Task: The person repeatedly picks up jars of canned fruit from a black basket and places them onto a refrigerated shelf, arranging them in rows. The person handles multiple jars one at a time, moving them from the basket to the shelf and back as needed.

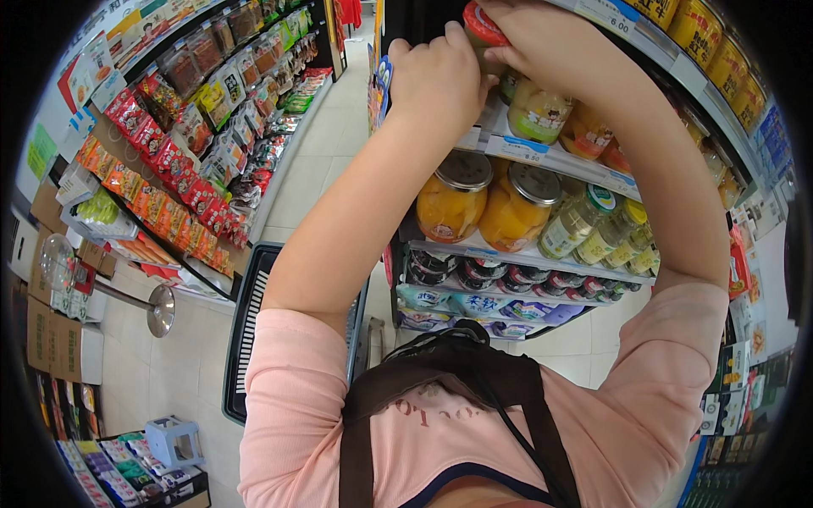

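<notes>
At the top of the view, a glass jar with a red lid is between my two hands, raised in front of a shelf. My left hand curls around the jar's near side and covers much of it. From the other side my right hand grips it, its fingers partly cut off by the upper edge of the picture. Just below my right hand, a jar of pale fruit with a green label stands on the shelf, beside a jar of orange fruit.
One shelf down are large jars of yellow fruit and bottles. Golden drink cans line the upper right. A dark shopping basket is beside my left arm. Across the aisle, a rack holds snack packets.
</notes>
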The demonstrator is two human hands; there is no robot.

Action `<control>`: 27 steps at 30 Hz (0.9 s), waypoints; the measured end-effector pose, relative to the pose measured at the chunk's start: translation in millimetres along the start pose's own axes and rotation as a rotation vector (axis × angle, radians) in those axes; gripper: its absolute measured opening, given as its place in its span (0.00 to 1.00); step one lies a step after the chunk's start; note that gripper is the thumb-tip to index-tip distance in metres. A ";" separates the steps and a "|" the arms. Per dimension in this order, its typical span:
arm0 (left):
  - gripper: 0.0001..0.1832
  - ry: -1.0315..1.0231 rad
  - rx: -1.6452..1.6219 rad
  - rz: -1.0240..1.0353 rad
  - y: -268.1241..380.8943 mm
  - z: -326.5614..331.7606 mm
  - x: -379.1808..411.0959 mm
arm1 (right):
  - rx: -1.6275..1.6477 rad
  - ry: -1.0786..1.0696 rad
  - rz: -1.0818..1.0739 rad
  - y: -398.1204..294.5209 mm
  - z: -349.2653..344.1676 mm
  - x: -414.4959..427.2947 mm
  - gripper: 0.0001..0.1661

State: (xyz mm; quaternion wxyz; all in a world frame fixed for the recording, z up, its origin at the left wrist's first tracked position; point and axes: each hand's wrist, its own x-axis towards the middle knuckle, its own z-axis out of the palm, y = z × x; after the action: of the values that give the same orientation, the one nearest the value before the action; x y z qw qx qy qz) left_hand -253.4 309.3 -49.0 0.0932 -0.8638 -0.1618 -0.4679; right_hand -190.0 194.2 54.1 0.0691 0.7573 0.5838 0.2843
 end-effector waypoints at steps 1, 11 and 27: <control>0.28 0.014 0.022 0.006 1.2 1.6 0.0 | -0.039 0.004 0.009 2.6 3.7 3.7 0.29; 0.24 0.017 0.107 0.023 2.7 8.6 -1.4 | -0.215 0.158 -0.014 15.1 35.9 31.2 0.22; 0.17 -0.032 0.067 0.052 -0.1 14.2 -3.2 | -0.153 0.018 0.102 9.9 21.5 28.3 0.23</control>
State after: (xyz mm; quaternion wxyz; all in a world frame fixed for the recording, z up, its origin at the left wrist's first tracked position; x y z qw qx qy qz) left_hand -244.1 313.2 -59.4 0.1315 -0.8715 -0.1566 -0.4457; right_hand -166.2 222.2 50.5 0.1068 0.7758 0.5219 0.3381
